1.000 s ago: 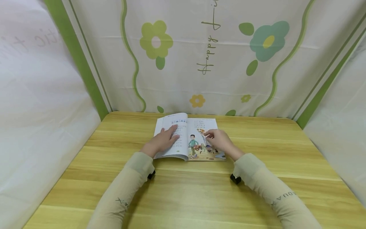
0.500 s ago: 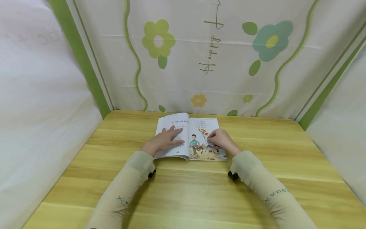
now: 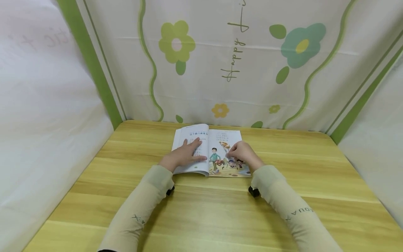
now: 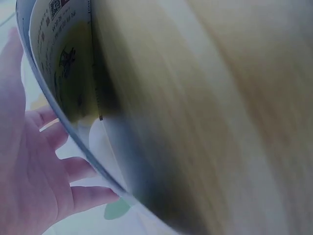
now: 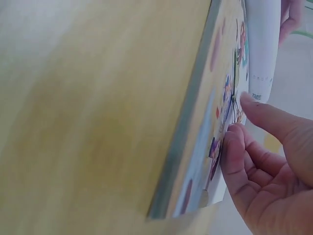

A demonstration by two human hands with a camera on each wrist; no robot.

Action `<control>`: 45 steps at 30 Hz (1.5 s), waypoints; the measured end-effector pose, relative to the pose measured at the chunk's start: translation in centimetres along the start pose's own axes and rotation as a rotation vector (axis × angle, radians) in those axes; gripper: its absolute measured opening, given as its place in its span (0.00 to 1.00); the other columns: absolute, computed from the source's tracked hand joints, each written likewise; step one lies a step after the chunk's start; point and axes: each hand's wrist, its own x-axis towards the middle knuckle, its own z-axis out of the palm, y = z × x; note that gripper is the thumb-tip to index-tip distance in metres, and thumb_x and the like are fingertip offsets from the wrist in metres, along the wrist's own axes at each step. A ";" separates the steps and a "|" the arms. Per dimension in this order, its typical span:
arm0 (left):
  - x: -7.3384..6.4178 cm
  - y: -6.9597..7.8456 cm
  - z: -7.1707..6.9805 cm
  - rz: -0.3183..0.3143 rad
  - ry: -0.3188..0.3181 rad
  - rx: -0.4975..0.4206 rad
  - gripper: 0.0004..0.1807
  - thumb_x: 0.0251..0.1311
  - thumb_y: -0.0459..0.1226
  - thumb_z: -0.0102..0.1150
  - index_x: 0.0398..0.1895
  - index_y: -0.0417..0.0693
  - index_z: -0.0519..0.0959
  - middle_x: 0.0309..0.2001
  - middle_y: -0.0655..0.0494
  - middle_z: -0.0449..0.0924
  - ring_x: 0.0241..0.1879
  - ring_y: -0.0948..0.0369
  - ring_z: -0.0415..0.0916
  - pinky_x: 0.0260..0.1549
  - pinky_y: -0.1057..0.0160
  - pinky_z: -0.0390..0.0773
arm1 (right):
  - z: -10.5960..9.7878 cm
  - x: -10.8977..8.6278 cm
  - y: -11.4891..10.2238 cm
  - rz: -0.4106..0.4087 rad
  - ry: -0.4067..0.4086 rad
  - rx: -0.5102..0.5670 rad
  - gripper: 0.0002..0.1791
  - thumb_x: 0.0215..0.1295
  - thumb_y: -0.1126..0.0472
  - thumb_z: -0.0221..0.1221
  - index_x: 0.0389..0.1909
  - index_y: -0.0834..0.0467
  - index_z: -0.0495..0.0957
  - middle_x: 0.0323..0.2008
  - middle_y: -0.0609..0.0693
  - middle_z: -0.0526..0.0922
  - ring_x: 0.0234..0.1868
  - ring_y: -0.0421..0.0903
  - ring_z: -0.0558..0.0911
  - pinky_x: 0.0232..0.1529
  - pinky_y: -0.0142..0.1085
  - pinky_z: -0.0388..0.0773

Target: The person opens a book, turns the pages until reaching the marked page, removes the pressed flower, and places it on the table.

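Observation:
An open picture book [image 3: 225,136] lies on the wooden table, text on its left page and an illustration of a child and trees on its right. My left hand [image 3: 182,155] rests on the left page with fingers spread. The left wrist view shows that page curving up, with the left hand [image 4: 39,181] against its upper face. Over the picture page, my right hand [image 3: 245,154] has bent fingers whose tips touch or nearly touch the paper. From the right wrist, the right hand's thumb [image 5: 264,112] stands apart from the index finger, nothing visible between them.
The wooden table [image 3: 201,217] extends around the book. A white fabric panel with printed flowers [image 3: 201,70] stands behind it, with white side panels [image 3: 47,105] on the left and right. A small black device [image 3: 253,191] sits beneath the right sleeve's cuff.
My left hand has slid slightly right across the left page, its fingers spreading wider. The right hand has shifted a little and stays over the picture page. The view has tilted slightly.

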 end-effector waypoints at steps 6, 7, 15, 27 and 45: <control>-0.2 0.1 0.0 -0.014 -0.014 -0.024 0.52 0.67 0.66 0.54 0.84 0.54 0.47 0.83 0.56 0.34 0.79 0.38 0.28 0.74 0.38 0.45 | -0.1 0.1 -0.6 0.037 0.002 -0.061 0.08 0.63 0.62 0.71 0.26 0.61 0.87 0.19 0.49 0.81 0.18 0.42 0.73 0.25 0.36 0.73; -0.3 0.1 0.0 -0.016 -0.016 -0.023 0.52 0.67 0.66 0.54 0.84 0.54 0.46 0.83 0.56 0.34 0.79 0.38 0.28 0.74 0.38 0.44 | -0.1 0.1 -0.7 0.049 0.003 -0.057 0.08 0.63 0.63 0.71 0.26 0.62 0.87 0.19 0.50 0.82 0.19 0.42 0.74 0.26 0.36 0.75; -0.2 0.2 0.0 -0.023 -0.015 -0.014 0.51 0.68 0.68 0.49 0.84 0.54 0.47 0.83 0.58 0.35 0.79 0.38 0.29 0.74 0.39 0.45 | -0.4 0.4 -1.1 0.105 -0.005 0.000 0.09 0.61 0.69 0.70 0.22 0.66 0.85 0.18 0.54 0.83 0.18 0.44 0.78 0.27 0.36 0.80; -0.2 0.0 0.1 -0.018 -0.021 -0.022 0.51 0.68 0.70 0.47 0.84 0.55 0.46 0.83 0.58 0.34 0.79 0.39 0.28 0.75 0.39 0.44 | -0.9 0.8 -0.5 0.137 -0.085 0.049 0.11 0.63 0.67 0.68 0.21 0.66 0.83 0.18 0.52 0.82 0.17 0.41 0.80 0.25 0.32 0.82; -0.2 -0.1 0.1 -0.027 -0.026 -0.046 0.51 0.68 0.69 0.47 0.85 0.55 0.45 0.83 0.59 0.33 0.79 0.40 0.27 0.75 0.39 0.43 | -0.8 0.7 -0.6 0.074 -0.064 -0.043 0.11 0.63 0.65 0.69 0.22 0.63 0.85 0.15 0.48 0.76 0.18 0.41 0.71 0.26 0.33 0.73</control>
